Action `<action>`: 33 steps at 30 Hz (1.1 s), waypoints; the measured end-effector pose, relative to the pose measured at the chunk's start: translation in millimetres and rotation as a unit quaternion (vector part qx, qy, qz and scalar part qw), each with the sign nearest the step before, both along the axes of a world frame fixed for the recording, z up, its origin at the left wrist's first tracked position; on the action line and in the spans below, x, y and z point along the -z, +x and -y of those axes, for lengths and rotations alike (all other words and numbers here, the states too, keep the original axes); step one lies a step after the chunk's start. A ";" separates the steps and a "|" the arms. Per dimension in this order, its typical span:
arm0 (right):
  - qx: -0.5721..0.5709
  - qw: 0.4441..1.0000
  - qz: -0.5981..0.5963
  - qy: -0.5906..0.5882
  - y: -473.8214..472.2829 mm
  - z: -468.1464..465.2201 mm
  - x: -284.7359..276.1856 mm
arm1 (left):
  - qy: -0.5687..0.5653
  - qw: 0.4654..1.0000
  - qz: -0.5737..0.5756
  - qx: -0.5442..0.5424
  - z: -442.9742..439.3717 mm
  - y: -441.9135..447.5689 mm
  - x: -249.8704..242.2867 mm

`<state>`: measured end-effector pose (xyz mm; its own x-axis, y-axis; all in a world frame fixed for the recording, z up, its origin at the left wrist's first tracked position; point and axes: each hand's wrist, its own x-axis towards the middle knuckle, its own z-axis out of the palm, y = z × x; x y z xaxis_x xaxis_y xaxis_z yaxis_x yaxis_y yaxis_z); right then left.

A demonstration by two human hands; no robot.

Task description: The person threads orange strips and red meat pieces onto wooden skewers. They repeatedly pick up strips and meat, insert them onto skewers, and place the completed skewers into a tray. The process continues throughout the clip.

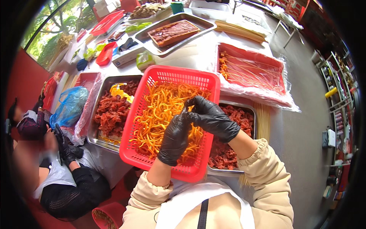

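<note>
Both my hands wear black gloves and meet over a red plastic basket (169,68) with slotted sides. My left hand (175,140) is curled, its fingertips against those of my right hand (213,117). Whether something thin sits between the fingertips cannot be made out. Beneath them, the basket holds a heap of long orange-yellow food strips (160,111), glossy as if seasoned. The basket lies across two steel trays; the left steel tray (91,134) holds red meat pieces (110,113) and a yellow paste (121,92). More red meat (238,116) shows in the right tray.
A plastic-lined red tray (257,71) holds skewers with orange food at one end. Bundles of bamboo sticks (262,120) lie at the right edge. Beyond stands a steel tray (174,17) with a container of red sauce (173,31). A gloved co-worker (68,174) sits at left.
</note>
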<state>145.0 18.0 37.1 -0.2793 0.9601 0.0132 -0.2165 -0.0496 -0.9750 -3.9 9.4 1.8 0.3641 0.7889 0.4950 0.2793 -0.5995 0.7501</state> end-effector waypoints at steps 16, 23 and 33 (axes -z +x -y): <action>-0.045 0.970 0.191 0.144 50.4 38.8 2.5 | -0.321 0.915 0.120 0.214 18.7 7.0 -0.1; -0.069 0.909 0.257 0.321 53.5 39.5 8.4 | -0.372 0.888 0.071 0.262 16.2 -0.7 7.9; -0.010 0.898 0.310 0.314 54.8 57.0 18.9 | -0.342 0.905 0.049 0.247 20.7 -0.2 20.7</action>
<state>199.8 -39.1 18.1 -0.4359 0.8128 0.3865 0.3715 0.5536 -0.7453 -4.0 -11.3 -18.9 0.7377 0.6752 0.0010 0.0162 -0.0192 0.9997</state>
